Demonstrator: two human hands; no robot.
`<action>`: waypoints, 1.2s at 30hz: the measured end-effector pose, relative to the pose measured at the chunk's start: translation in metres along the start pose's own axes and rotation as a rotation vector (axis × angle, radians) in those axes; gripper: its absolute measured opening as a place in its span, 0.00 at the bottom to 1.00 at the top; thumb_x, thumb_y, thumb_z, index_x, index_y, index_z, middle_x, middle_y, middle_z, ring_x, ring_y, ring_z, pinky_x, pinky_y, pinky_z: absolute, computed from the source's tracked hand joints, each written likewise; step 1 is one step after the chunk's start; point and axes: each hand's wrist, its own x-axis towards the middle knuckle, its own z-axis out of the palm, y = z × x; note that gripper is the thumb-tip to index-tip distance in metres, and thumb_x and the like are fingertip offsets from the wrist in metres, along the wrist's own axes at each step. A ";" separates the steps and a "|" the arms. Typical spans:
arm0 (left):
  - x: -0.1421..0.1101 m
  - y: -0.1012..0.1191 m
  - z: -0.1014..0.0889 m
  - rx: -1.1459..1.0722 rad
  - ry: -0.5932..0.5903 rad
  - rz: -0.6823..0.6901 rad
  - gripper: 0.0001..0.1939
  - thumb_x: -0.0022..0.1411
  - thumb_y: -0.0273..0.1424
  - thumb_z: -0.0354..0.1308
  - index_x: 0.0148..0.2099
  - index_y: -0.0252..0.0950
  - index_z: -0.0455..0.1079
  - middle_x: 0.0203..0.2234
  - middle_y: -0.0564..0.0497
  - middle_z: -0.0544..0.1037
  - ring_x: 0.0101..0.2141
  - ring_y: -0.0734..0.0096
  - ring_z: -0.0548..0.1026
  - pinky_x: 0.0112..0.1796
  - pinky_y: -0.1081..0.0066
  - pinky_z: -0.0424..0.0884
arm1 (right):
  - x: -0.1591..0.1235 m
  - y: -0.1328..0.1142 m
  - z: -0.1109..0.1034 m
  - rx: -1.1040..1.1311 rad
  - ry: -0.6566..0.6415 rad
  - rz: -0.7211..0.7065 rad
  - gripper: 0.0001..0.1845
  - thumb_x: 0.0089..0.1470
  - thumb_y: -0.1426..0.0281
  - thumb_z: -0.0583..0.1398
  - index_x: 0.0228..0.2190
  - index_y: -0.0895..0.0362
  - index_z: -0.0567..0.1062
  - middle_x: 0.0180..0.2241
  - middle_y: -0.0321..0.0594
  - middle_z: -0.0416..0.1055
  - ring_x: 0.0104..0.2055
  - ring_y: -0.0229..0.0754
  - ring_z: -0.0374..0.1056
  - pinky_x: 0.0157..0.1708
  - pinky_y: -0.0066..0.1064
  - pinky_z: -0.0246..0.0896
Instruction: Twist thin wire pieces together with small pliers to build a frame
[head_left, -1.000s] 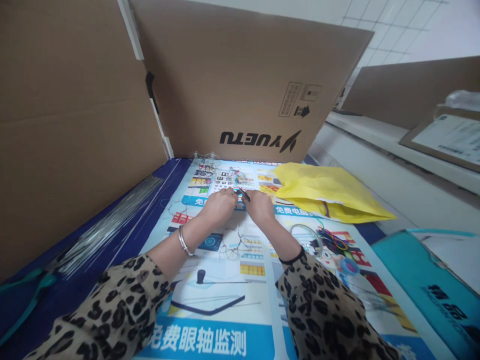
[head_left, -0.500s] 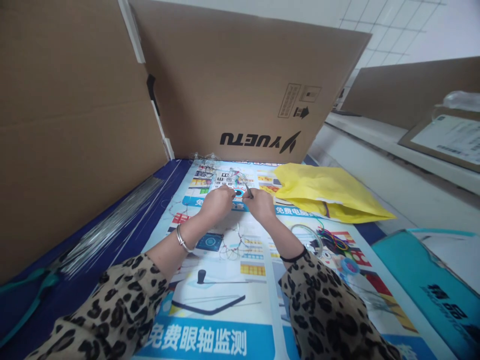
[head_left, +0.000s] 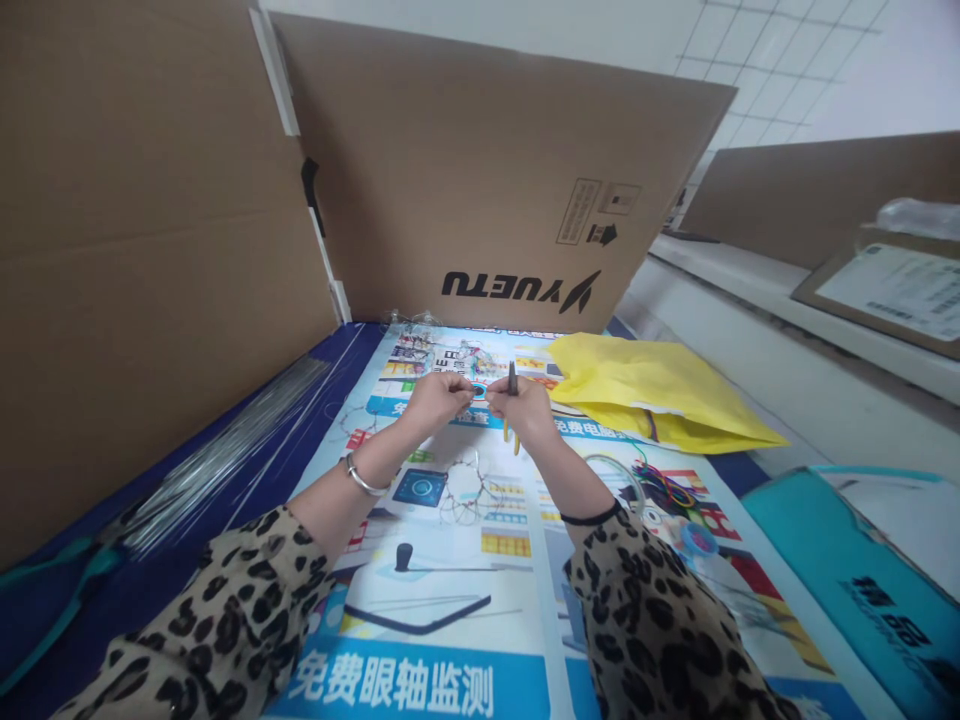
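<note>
Now the left hand (head_left: pixel 438 398) pinches tight; I can't tell on what. The right hand (head_left: pixel 527 408) holds yellow-handled pliers (head_left: pixel 513 379), left of the yellow bag (head_left: pixel 652 385). It looks like fiddly finger work, likely needing steady hands next.

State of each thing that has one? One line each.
yellow-handled pliers: held, jaws unclear
right hand: closed on pliers
left hand: fingertips pinched, contents unclear
teal-handled tool: handles spread
yellow bag: lying, mouth partly open
silvery wires: loosely bunched
YUETU cardboard: upright, lettering inverted
</note>
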 end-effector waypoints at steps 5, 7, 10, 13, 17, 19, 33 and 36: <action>-0.002 0.005 0.002 -0.323 -0.048 -0.058 0.06 0.45 0.30 0.57 0.25 0.31 0.67 0.15 0.54 0.70 0.18 0.79 0.67 0.24 0.75 0.65 | -0.003 -0.005 0.003 0.346 -0.015 0.054 0.09 0.30 0.69 0.61 0.20 0.58 0.69 0.13 0.29 0.63 0.18 0.34 0.61 0.22 0.27 0.60; -0.003 0.008 0.001 -0.400 -0.062 -0.084 0.06 0.44 0.30 0.58 0.25 0.31 0.66 0.16 0.54 0.70 0.19 0.79 0.67 0.24 0.75 0.66 | -0.004 -0.007 0.003 0.410 -0.016 0.056 0.10 0.30 0.69 0.61 0.20 0.58 0.68 0.13 0.29 0.63 0.18 0.33 0.61 0.22 0.27 0.60; -0.004 0.011 0.000 -0.445 -0.063 -0.101 0.07 0.44 0.29 0.59 0.25 0.31 0.65 0.16 0.54 0.70 0.19 0.79 0.67 0.25 0.74 0.67 | -0.005 -0.009 0.004 0.454 -0.012 0.044 0.10 0.30 0.69 0.62 0.20 0.58 0.68 0.13 0.29 0.62 0.18 0.33 0.60 0.22 0.27 0.59; -0.005 0.012 0.001 -0.472 -0.065 -0.116 0.07 0.44 0.29 0.59 0.25 0.30 0.65 0.16 0.54 0.70 0.20 0.79 0.67 0.26 0.74 0.67 | -0.007 -0.010 0.004 0.471 -0.007 0.033 0.09 0.30 0.70 0.62 0.21 0.58 0.68 0.13 0.28 0.62 0.18 0.32 0.60 0.22 0.27 0.59; -0.005 0.010 0.002 -0.518 -0.080 -0.132 0.08 0.43 0.30 0.60 0.25 0.30 0.65 0.17 0.54 0.70 0.20 0.79 0.68 0.27 0.73 0.68 | -0.008 -0.011 0.005 0.490 0.001 0.043 0.10 0.30 0.70 0.62 0.21 0.59 0.68 0.13 0.28 0.62 0.18 0.32 0.60 0.23 0.27 0.59; -0.005 0.009 0.003 -0.524 -0.082 -0.130 0.09 0.43 0.30 0.60 0.25 0.30 0.65 0.17 0.54 0.70 0.20 0.79 0.68 0.27 0.72 0.68 | -0.008 -0.011 0.005 0.504 0.004 0.046 0.09 0.30 0.70 0.62 0.20 0.59 0.68 0.13 0.28 0.62 0.18 0.32 0.60 0.23 0.27 0.59; -0.006 0.001 0.011 -0.511 -0.035 -0.092 0.08 0.45 0.30 0.58 0.24 0.32 0.62 0.15 0.57 0.67 0.19 0.79 0.67 0.25 0.75 0.65 | -0.007 -0.005 0.011 0.518 0.022 0.061 0.11 0.29 0.68 0.63 0.21 0.59 0.68 0.13 0.29 0.62 0.18 0.32 0.60 0.22 0.27 0.60; -0.007 0.001 0.013 -0.533 -0.037 -0.121 0.08 0.44 0.29 0.58 0.24 0.32 0.61 0.16 0.57 0.67 0.19 0.80 0.67 0.26 0.75 0.66 | -0.006 -0.001 0.013 0.521 0.017 0.069 0.11 0.30 0.68 0.63 0.21 0.59 0.69 0.13 0.29 0.63 0.18 0.32 0.60 0.22 0.27 0.60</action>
